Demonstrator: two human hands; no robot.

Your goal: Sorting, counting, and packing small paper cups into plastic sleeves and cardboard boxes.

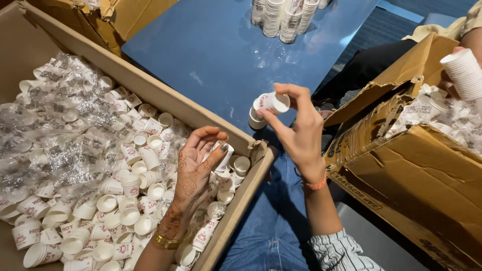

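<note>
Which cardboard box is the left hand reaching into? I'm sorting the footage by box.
The wide open box on the left, with loose paper cups and plastic wrap; the left hand holds over it. The torn box sits apart, right.

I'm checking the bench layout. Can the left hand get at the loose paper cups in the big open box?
Probably yes: the left hand is already inside the open box, over the loose cups, with nothing covering them.
</note>
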